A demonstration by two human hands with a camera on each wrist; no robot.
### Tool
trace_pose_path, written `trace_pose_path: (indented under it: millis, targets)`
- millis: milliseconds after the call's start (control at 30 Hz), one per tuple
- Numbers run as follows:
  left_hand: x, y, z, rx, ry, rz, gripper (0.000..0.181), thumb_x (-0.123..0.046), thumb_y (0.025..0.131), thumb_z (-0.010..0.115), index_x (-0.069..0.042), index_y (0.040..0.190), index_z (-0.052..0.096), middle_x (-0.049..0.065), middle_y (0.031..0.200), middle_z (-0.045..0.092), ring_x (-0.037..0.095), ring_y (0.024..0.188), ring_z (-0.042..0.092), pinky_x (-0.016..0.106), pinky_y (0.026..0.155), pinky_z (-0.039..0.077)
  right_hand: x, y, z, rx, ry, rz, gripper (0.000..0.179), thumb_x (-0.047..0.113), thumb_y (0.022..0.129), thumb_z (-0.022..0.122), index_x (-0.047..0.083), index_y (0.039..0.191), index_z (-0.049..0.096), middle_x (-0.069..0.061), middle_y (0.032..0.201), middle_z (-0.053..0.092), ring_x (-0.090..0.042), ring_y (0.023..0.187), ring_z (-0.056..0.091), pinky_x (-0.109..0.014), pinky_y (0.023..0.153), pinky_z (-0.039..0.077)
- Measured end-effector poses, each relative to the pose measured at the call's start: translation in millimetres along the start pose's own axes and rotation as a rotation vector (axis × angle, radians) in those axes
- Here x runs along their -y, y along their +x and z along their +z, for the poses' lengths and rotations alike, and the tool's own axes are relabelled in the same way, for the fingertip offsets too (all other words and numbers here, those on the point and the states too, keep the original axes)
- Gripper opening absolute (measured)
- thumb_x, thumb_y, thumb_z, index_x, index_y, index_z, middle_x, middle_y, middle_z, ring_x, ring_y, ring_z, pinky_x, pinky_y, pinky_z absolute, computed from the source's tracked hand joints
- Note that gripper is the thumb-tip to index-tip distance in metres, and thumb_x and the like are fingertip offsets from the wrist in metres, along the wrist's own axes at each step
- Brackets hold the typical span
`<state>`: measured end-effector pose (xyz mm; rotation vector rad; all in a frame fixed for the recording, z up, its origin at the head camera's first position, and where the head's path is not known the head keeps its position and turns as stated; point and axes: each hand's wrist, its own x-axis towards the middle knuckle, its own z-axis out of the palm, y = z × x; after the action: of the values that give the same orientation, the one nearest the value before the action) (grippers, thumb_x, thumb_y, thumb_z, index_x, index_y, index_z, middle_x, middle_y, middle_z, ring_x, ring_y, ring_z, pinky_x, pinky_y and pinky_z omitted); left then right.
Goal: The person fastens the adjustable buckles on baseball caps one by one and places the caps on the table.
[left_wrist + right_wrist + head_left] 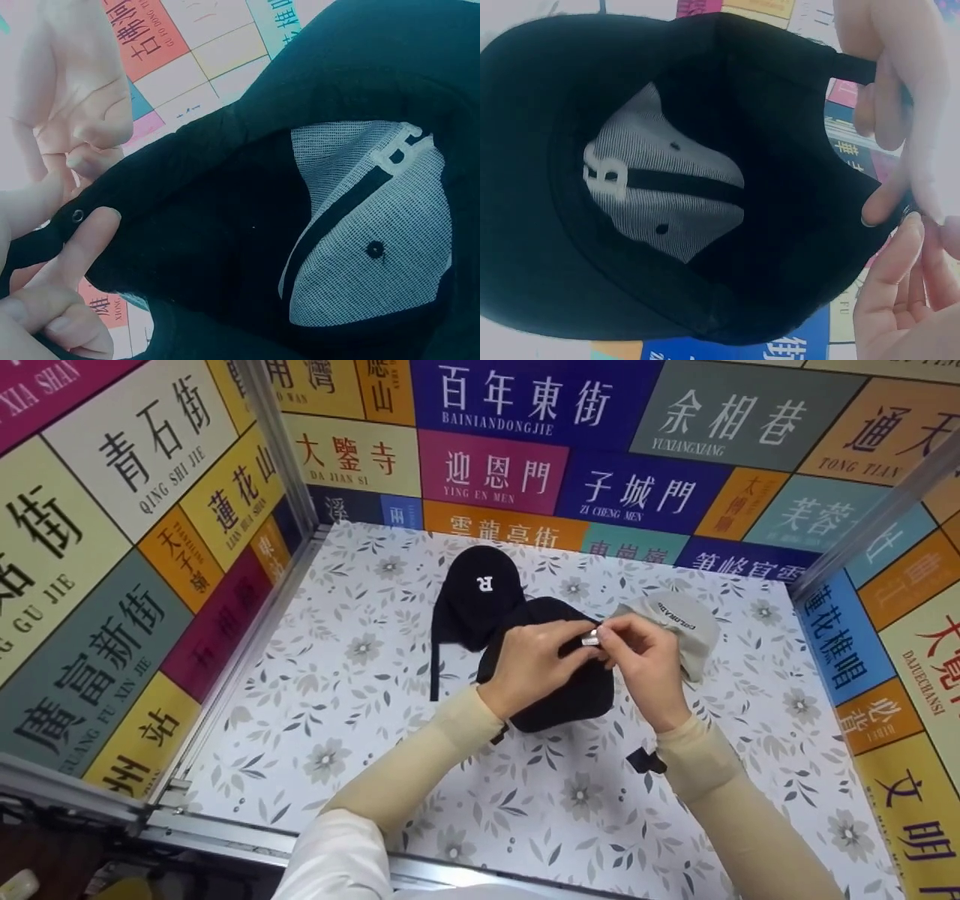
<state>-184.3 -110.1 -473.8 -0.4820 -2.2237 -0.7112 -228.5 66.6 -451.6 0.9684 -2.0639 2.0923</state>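
A black cap (559, 701) is held at its back strap by both hands, over the middle of the table. My left hand (529, 660) pinches the strap beside a small silver buckle (591, 637). Thumb and fingers of my right hand (645, 660) grip the strap end at the buckle's other side. Both wrist views look into the cap, where white mesh lining (360, 277) and a black seam tape show. Near the fingers, a small metal eyelet (78, 216) sits in the strap. Part of the strap is hidden behind the fingers.
Behind the left hand lies a black cap with a white R (484, 585), its strap hanging toward the front. A beige cap (697, 622) with dark lettering lies behind the right hand. Printed sign panels (491, 472) wall in the flower-patterned table (330, 720).
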Motion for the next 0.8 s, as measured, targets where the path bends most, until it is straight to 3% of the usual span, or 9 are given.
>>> trace_pose_path:
  millis: [167, 267, 433, 600, 800]
  targets:
    - [0.1, -0.4, 0.6, -0.015, 0.006, 0.005, 0.025, -0.036, 0.095, 0.07, -0.017, 0.111, 0.076, -0.006, 0.099, 0.075, 0.006, 0.081, 0.07, 0.023, 0.067, 0.052, -12, 1.2, -4, 0.041, 0.117, 0.065, 0.022, 0.004, 0.096, 0.066, -0.007, 0.114, 0.064, -0.031, 0.092, 0.06, -0.028, 0.067, 0.061, -0.031, 0.056, 0.051]
    - [0.4, -2.3, 0.9, -0.014, -0.003, 0.0, 0.026, -0.035, 0.095, 0.07, -0.017, 0.112, 0.076, -0.007, 0.103, 0.075, 0.006, 0.082, 0.07, 0.022, 0.068, 0.053, -15, 0.2, -5, 0.063, 0.143, 0.074, 0.024, 0.006, 0.096, 0.067, -0.007, 0.116, 0.063, -0.03, 0.093, 0.061, -0.029, 0.068, 0.06, -0.031, 0.056, 0.051]
    - [-0.1, -3.8, 0.0, 0.002, 0.001, -0.003, 0.024, -0.034, 0.096, 0.07, -0.017, 0.112, 0.075, -0.008, 0.104, 0.075, 0.006, 0.078, 0.07, 0.023, 0.066, 0.053, -19, -1.5, -6, 0.079, 0.142, 0.074, 0.025, 0.002, 0.094, 0.068, -0.006, 0.117, 0.064, -0.031, 0.095, 0.062, -0.033, 0.07, 0.061, -0.032, 0.056, 0.051]
    - [-1.1, -3.8, 0.3, 0.014, 0.026, 0.013, 0.019, -0.031, 0.096, 0.069, -0.018, 0.109, 0.074, -0.008, 0.098, 0.075, 0.007, 0.071, 0.068, 0.025, 0.061, 0.051, -18, -1.4, -6, 0.078, 0.112, 0.083, 0.028, -0.006, 0.091, 0.068, -0.006, 0.119, 0.063, -0.03, 0.092, 0.062, -0.028, 0.068, 0.061, -0.03, 0.056, 0.051]
    - [-1.9, -1.7, 1.2, 0.023, 0.035, 0.023, 0.018, -0.033, 0.096, 0.068, -0.019, 0.106, 0.074, -0.009, 0.095, 0.074, 0.006, 0.068, 0.067, 0.024, 0.059, 0.05, -1, -0.4, 0, 0.038, 0.076, 0.046, 0.036, -0.019, 0.085, 0.061, -0.012, 0.12, 0.055, -0.029, 0.086, 0.061, -0.025, 0.067, 0.058, -0.027, 0.057, 0.05]
